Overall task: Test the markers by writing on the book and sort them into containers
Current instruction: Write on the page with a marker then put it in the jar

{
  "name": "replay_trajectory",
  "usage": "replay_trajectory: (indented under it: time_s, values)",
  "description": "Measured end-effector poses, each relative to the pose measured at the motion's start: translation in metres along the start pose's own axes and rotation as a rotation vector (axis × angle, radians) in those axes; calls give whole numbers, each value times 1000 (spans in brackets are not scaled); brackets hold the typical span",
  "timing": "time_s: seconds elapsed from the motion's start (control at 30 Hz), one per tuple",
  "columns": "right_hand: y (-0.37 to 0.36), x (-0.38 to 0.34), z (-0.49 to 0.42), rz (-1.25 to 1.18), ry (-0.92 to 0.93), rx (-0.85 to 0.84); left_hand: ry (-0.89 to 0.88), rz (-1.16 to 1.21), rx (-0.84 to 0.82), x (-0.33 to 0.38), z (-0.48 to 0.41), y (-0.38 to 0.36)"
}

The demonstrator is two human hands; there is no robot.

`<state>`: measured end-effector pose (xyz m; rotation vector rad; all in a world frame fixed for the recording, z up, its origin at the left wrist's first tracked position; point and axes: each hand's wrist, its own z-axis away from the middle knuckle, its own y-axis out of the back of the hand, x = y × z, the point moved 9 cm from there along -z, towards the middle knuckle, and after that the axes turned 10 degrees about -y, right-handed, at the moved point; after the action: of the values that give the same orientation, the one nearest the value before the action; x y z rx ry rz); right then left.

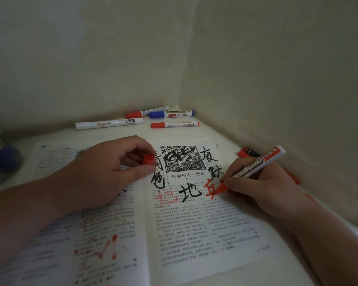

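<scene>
On the right-hand page of the open book (pixel 194 234), just below the printed picture, I am pressing the red tip of a whiteboard marker (pixel 256 164) into a red character (pixel 212 188) that is sitting beside the black characters (pixel 191 191). My right hand (pixel 262 186) is pinching the marker low on its barrel, thumb and fingertips closing round it just above the tip. Its long axis is running on a slant: the tip is pointing down and left toward the book's spine, and the back end is rising up and right past my knuckles toward the table's right edge. The marker is lying above and to the left of that hand, across the top of my fingers. My left hand (pixel 112 168) is hovering over the left page near the spine, pinching the red cap (pixel 148 158) between thumb and curled fingers, with the cap sticking out at its right side. Toward the far corner of the table (pixel 215 131), four markers are lying roughly crosswise: a white marker (pixel 109 123), a blue-capped marker (pixel 171 114) and two red-capped ones (pixel 147 112) (pixel 175 124). Another red marker (pixel 245 152) is lying just beyond my right hand, partly hidden by it.
</scene>
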<state>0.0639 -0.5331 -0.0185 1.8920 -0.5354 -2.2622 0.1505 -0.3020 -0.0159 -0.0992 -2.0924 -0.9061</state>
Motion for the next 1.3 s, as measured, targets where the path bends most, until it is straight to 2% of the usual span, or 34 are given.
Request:
replay_trajectory:
  time_s: [0.23,0.33,0.4,0.43,0.53,0.6,0.7,0.83,0.97,1.3]
  values:
    - [7,2,-9,134,-15,66,-66,-114,-65,10,-2,-2]
    - [17,3,-10,-68,-1,132,-113,-175,-104,13,-3,-4]
    - [16,-3,-11,-178,13,69,-121,-179,-109,14,-2,-4]
    - [11,-9,-12,-158,18,13,-122,-186,-104,15,-2,-3]
    - [-9,-43,-15,134,71,-90,-74,-164,-62,14,-1,1]
    - [-25,-73,-21,177,131,-151,-47,-154,-48,12,-1,2]
    - [-39,-108,-38,16,189,-191,-19,-152,-41,10,0,2]
    - [-54,-108,-55,-190,253,-103,14,-140,-69,6,-1,1]
    - [-68,-92,-52,-80,332,-70,40,-120,-84,2,-2,1]
    - [-85,-81,-53,160,344,-122,39,-139,-94,1,-2,-1]
